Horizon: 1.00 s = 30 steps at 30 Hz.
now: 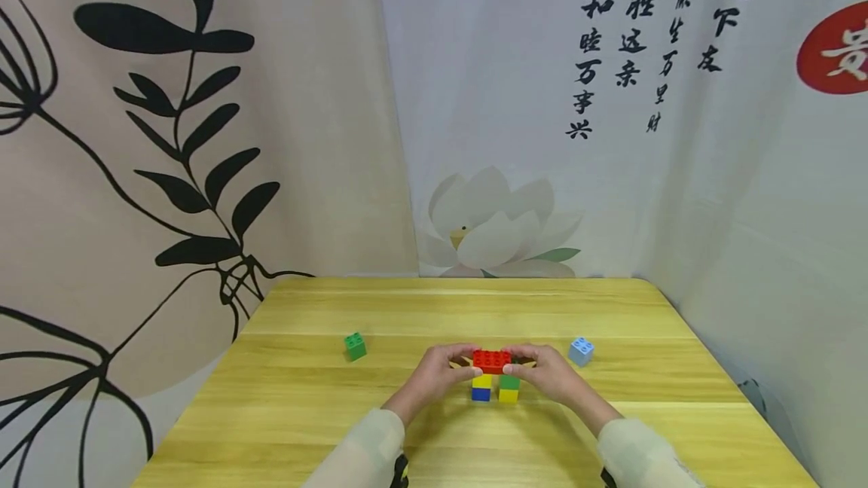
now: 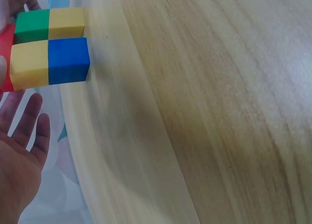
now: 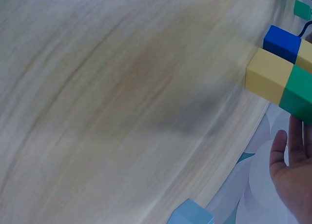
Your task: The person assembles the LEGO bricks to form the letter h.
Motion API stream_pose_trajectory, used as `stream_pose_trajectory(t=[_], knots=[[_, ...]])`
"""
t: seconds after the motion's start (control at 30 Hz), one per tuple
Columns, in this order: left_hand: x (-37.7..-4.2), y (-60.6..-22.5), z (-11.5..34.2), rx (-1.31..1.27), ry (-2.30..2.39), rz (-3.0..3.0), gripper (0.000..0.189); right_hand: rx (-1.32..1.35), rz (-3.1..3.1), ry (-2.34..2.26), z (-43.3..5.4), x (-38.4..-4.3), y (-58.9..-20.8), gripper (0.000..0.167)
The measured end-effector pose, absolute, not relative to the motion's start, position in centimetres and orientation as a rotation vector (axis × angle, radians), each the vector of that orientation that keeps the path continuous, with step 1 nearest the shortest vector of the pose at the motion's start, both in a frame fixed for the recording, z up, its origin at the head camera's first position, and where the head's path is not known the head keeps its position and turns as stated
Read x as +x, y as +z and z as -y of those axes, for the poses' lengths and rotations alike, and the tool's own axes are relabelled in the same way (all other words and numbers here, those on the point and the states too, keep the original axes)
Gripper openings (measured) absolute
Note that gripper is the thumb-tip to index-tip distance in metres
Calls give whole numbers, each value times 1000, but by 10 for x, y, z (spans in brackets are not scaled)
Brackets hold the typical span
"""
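A red toy brick [image 1: 491, 361] with studs on top lies across two short columns of blocks. Its left end is pinched between thumb and fingers of my left hand [image 1: 437, 373], and my right hand [image 1: 544, 372] pinches the other end the same way. Under the left half, a yellow block [image 2: 29, 64] sits on a blue block [image 2: 68, 60]. Beneath the right half, a green block [image 3: 301, 92] rests on another yellow block [image 3: 270, 75]. The lower fingers of both hands extend loosely beside the columns in the wrist views.
On the wooden table [image 1: 325, 428], a separate green block [image 1: 356, 346] stands toward the back left. A light blue block [image 1: 581, 351] sits beyond my right hand. Printed curtains [image 1: 325, 134] hang behind the table's far edge.
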State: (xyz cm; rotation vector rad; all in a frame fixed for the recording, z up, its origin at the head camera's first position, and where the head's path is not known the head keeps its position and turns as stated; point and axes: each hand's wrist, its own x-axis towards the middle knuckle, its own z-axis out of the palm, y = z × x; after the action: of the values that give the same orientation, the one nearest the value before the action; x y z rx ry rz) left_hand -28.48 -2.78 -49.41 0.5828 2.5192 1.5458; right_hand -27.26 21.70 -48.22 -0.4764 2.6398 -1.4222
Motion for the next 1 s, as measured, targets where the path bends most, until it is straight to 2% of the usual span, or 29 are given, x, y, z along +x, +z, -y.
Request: stream_pose_trajectory(t=[0.33, 0.57, 1.0], knots=[[-284, -495, 29, 582, 1556, -2492, 38, -417, -2646, -1459, -214, -269, -484, 46], [-285, -495, 30, 573, 1546, -2500, 38, -426, -2608, -1534, -213, -266, -485, 38], [-282, -493, 30, 571, 1628, -2466, 33, -389, -2621, -1534, -214, -266, -488, 44]])
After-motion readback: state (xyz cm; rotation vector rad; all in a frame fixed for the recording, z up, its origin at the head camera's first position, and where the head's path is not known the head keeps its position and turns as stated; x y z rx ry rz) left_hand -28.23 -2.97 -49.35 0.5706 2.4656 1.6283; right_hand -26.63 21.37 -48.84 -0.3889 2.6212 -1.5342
